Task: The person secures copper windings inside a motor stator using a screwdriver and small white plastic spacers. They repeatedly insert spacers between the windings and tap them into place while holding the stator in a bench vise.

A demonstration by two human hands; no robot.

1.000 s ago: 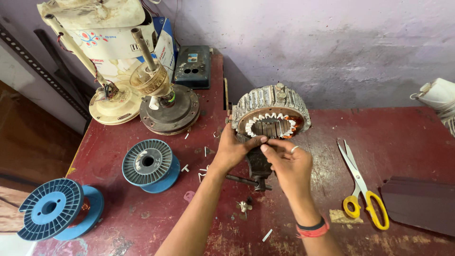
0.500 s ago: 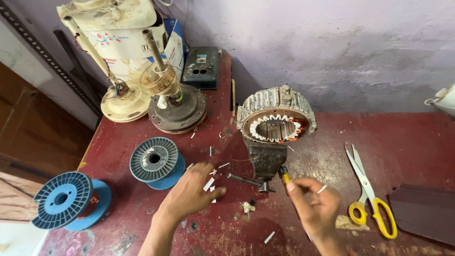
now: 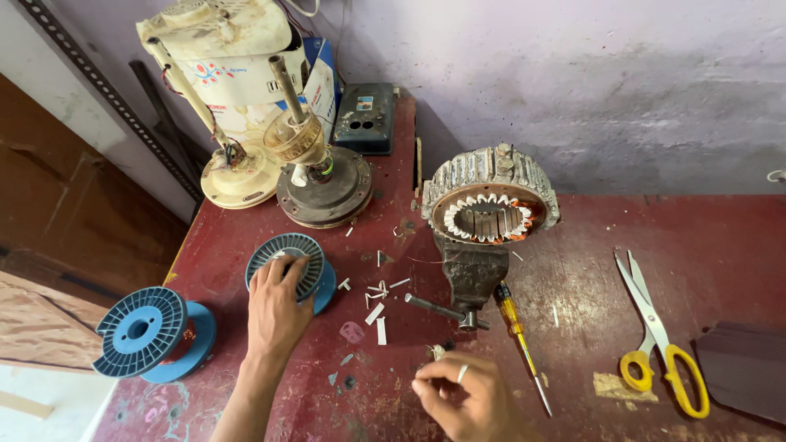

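Low in the frame's left half, the left hand (image 3: pixel 277 309) lies spread over a blue spool (image 3: pixel 288 268), fingers covering its near rim. At the bottom centre, the right hand (image 3: pixel 463 394), cut off by the frame edge, pinches something too small to make out. A screwdriver (image 3: pixel 519 340) lies just beside it, below the vise (image 3: pixel 473 276) gripping the motor core (image 3: pixel 491 200).

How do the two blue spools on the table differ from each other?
The near spool lies under the left hand, while the far-left spool is touched by nothing. The near spool sits toward the middle of the table; the far-left spool is beside its edge. Both are blue, round and lie tilted, a flange facing up.
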